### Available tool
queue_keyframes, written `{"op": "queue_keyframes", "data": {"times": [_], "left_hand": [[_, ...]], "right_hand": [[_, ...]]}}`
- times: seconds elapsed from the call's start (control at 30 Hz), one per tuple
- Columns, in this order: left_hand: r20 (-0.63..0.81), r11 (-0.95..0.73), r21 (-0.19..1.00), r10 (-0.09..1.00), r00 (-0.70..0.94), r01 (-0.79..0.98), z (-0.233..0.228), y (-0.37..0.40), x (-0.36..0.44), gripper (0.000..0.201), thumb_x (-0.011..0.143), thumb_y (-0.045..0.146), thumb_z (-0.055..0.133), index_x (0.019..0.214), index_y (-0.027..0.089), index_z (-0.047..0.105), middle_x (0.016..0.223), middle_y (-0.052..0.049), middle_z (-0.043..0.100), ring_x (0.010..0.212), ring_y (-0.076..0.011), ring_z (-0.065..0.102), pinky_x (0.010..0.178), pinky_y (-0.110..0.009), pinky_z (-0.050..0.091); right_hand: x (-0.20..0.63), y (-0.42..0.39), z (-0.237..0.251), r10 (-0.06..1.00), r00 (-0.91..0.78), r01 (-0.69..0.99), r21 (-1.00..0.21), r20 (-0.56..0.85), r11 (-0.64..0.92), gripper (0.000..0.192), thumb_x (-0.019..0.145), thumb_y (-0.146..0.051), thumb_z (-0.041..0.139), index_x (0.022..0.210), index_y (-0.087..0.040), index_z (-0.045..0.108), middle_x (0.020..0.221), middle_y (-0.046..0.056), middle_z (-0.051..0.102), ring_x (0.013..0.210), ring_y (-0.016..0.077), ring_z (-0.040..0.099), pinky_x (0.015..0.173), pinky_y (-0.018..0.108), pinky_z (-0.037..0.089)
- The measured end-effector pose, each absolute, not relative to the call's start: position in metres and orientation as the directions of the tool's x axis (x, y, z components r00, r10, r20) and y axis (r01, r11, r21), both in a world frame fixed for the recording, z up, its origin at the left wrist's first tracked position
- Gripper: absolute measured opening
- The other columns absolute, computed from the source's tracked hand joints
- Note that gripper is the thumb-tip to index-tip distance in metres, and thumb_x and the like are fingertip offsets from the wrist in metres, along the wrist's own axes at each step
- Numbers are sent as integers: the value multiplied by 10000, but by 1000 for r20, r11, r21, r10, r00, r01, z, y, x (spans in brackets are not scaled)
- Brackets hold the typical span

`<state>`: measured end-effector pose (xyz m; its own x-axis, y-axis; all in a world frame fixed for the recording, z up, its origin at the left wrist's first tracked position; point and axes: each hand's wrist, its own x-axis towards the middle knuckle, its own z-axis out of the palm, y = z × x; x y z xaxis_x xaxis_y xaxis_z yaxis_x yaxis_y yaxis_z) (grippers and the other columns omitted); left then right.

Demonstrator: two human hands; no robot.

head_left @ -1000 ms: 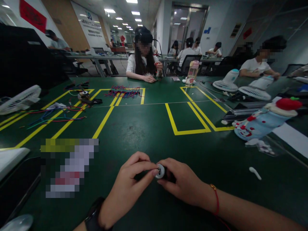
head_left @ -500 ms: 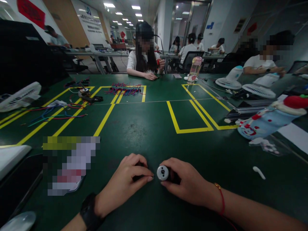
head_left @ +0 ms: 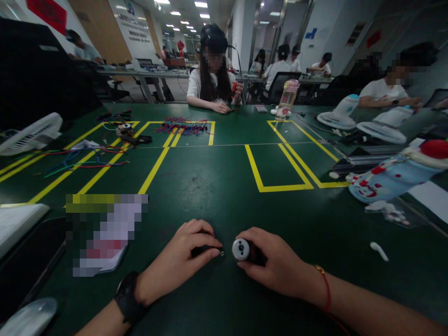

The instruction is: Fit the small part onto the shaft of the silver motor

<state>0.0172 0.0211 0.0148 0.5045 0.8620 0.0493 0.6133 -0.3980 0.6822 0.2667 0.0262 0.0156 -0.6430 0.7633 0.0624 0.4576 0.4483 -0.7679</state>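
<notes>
My right hand (head_left: 271, 259) is wrapped around a small motor (head_left: 241, 249), a short cylinder. Its round silver end faces me, with a dark centre and small holes. To the left, my left hand (head_left: 196, 249) has thumb and index finger pinched together at a tiny ring-shaped piece (head_left: 222, 253). That piece shows just at the fingertips, and the rest of it is hidden. A narrow gap separates it from the motor. Both hands are low over the green table (head_left: 199, 205).
At the left lie a phone (head_left: 112, 261), loose wires (head_left: 87, 163) and a white fan (head_left: 35, 135). A wire bundle (head_left: 184, 126) lies farther back. On the right are a blue bottle (head_left: 392, 177) and a white earbud (head_left: 379, 251). A co-worker (head_left: 213, 79) sits opposite.
The camera view has shifted slightly. The motor has turned a little in my right hand, and the tiny ring at my left fingertips now shows more clearly.
</notes>
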Motion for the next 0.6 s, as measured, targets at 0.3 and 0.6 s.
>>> {"op": "queue_keyframes", "data": {"times": [0.3,0.6], "left_hand": [[83,-198,807,971,225,556,16,36,-10,179,927,306,529,955,233,691,1015,-34,644,946,-203,611,826,-334,497],[78,-392,670,881,466,630,13,25,4,165,844,264,628,1000,272,677,1056,-32,620,998,-224,563,902,-390,421]], "right_hand": [[269,27,19,755,-653,443,-781,56,440,328,800,-198,661,1112,-229,566,956,13,607,732,138,538,638,258,428],[270,27,18,716,-692,411,-763,96,499,336,772,-210,678,1092,-217,575,927,6,620,727,136,539,644,255,412]]}}
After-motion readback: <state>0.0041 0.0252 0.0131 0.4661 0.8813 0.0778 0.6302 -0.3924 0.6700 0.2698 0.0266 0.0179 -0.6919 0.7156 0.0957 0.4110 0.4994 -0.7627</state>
